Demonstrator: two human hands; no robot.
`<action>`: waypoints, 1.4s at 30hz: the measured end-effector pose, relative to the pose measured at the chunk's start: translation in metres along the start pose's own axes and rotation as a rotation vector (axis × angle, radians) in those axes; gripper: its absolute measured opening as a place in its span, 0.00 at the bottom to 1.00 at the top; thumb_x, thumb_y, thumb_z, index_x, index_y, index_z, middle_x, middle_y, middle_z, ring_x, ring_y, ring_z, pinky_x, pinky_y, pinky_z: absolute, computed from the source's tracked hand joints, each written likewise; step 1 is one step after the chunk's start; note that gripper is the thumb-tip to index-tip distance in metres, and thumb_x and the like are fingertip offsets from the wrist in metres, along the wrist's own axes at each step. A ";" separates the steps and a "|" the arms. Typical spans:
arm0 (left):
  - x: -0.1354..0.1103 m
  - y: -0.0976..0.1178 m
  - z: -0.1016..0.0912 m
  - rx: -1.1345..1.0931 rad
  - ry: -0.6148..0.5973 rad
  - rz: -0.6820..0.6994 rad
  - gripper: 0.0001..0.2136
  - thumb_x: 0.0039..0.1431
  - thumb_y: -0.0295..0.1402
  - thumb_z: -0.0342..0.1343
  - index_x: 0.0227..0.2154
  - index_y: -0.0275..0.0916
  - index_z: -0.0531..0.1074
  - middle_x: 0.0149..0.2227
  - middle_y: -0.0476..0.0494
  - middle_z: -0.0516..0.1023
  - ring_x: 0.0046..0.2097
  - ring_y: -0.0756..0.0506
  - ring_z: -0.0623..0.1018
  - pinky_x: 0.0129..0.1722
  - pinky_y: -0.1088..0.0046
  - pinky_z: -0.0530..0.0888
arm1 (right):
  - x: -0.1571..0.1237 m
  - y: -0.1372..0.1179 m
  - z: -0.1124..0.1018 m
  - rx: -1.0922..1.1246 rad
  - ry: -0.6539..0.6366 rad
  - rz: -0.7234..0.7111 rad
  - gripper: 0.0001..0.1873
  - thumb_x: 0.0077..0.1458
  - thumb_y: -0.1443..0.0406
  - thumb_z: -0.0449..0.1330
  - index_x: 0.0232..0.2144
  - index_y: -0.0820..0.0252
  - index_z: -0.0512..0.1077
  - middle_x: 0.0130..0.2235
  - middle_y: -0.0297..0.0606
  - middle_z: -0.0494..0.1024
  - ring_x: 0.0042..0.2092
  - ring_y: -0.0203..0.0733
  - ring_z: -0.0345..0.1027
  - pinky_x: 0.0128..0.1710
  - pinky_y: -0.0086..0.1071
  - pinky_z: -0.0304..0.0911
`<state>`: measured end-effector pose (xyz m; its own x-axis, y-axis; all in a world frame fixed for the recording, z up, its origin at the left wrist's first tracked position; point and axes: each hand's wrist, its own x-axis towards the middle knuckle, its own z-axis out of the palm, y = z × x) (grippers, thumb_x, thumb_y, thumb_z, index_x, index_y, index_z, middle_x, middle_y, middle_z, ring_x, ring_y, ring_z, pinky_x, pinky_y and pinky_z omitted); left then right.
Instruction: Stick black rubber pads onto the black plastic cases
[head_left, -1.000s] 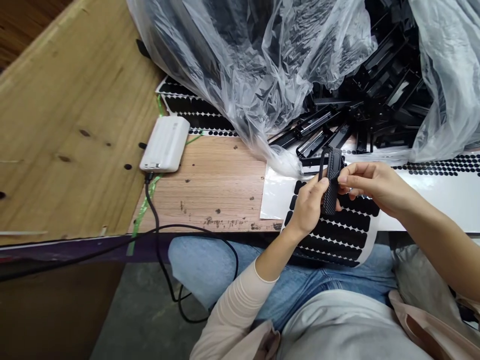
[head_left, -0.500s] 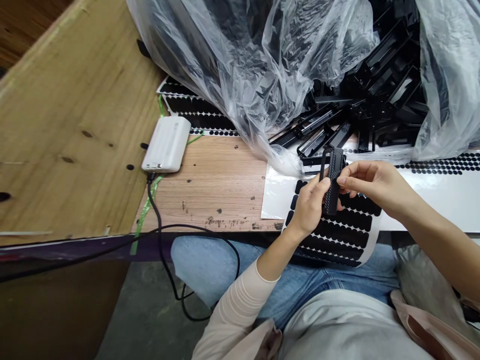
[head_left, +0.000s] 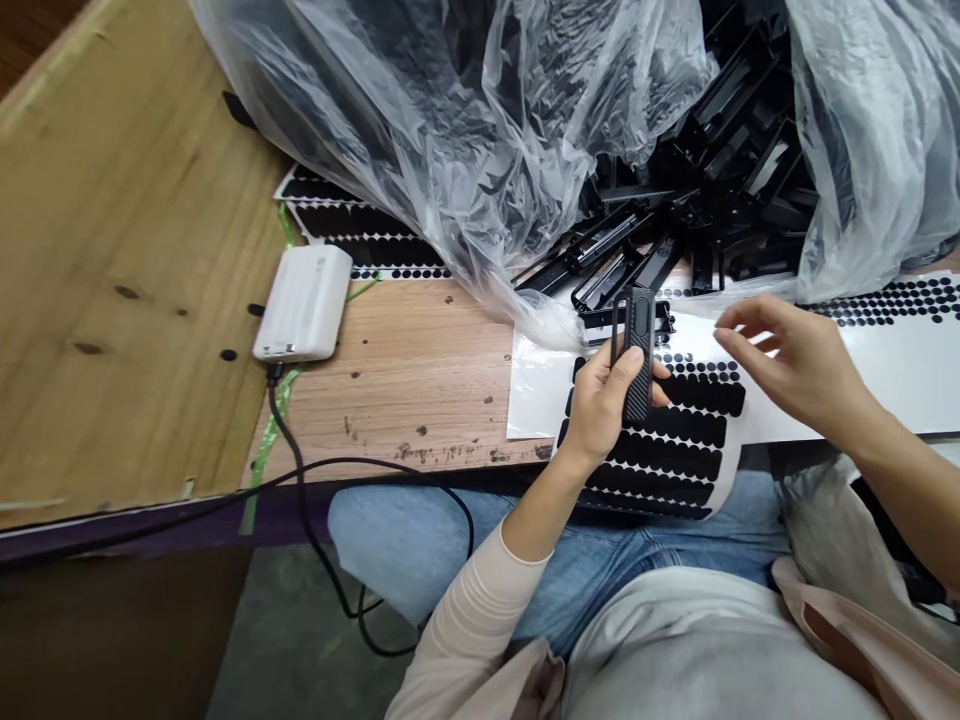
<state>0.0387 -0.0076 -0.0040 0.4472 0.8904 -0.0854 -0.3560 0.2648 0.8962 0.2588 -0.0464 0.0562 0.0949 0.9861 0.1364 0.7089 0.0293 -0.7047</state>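
My left hand [head_left: 604,392] is closed around a black plastic part [head_left: 639,375] with a carbon-fibre-like texture and a slim loop along its left side. The thumb lies across its front, and the part stands nearly upright. To the right and apart from it is my right hand [head_left: 795,365], its thumb and forefinger tips drawn together in a pinch; anything between them is too small to make out. Below both hands, a sheet of black stickers [head_left: 667,435], with oblong strips and small dots on white backing, hangs over the table edge onto my lap.
Behind my hands, several black plastic parts [head_left: 731,170] spill from a clear plastic bag [head_left: 480,150]. A white power bank [head_left: 304,300] with a black cable [head_left: 304,470] lies by the wooden panel [head_left: 127,250] at left. Another sticker sheet [head_left: 360,222] is partly under the bag.
My right hand has left the black plastic part and moved right. My left hand still holds the part. The whole view has shifted slightly.
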 end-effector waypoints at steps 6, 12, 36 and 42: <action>0.002 -0.002 0.001 0.109 0.036 0.040 0.21 0.72 0.54 0.59 0.40 0.37 0.79 0.39 0.40 0.86 0.43 0.44 0.85 0.51 0.65 0.82 | -0.045 0.043 -0.030 -0.289 -0.200 -0.144 0.10 0.70 0.55 0.64 0.38 0.51 0.81 0.34 0.37 0.83 0.29 0.44 0.72 0.29 0.40 0.64; 0.002 -0.001 -0.001 0.034 -0.019 0.024 0.20 0.72 0.52 0.59 0.43 0.37 0.77 0.36 0.43 0.85 0.34 0.47 0.83 0.40 0.69 0.81 | -0.050 0.002 -0.042 0.047 -0.131 -0.242 0.03 0.66 0.64 0.69 0.39 0.47 0.81 0.35 0.34 0.84 0.35 0.45 0.76 0.33 0.40 0.69; -0.006 0.011 -0.003 -0.014 -0.122 -0.101 0.18 0.67 0.49 0.61 0.37 0.36 0.77 0.28 0.42 0.83 0.28 0.47 0.78 0.29 0.73 0.73 | 0.031 -0.022 0.013 0.648 -0.172 0.200 0.13 0.56 0.52 0.78 0.32 0.52 0.83 0.48 0.39 0.82 0.50 0.50 0.76 0.57 0.48 0.74; -0.006 0.012 -0.004 -0.003 -0.126 -0.095 0.18 0.68 0.49 0.60 0.37 0.36 0.77 0.28 0.41 0.83 0.28 0.48 0.77 0.27 0.73 0.70 | 0.031 -0.022 0.014 0.603 -0.156 0.178 0.15 0.56 0.50 0.77 0.33 0.52 0.83 0.48 0.40 0.82 0.51 0.51 0.77 0.57 0.49 0.76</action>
<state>0.0285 -0.0085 0.0055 0.5783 0.8078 -0.1143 -0.3095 0.3469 0.8854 0.2360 -0.0139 0.0660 0.0398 0.9952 -0.0890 0.1700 -0.0945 -0.9809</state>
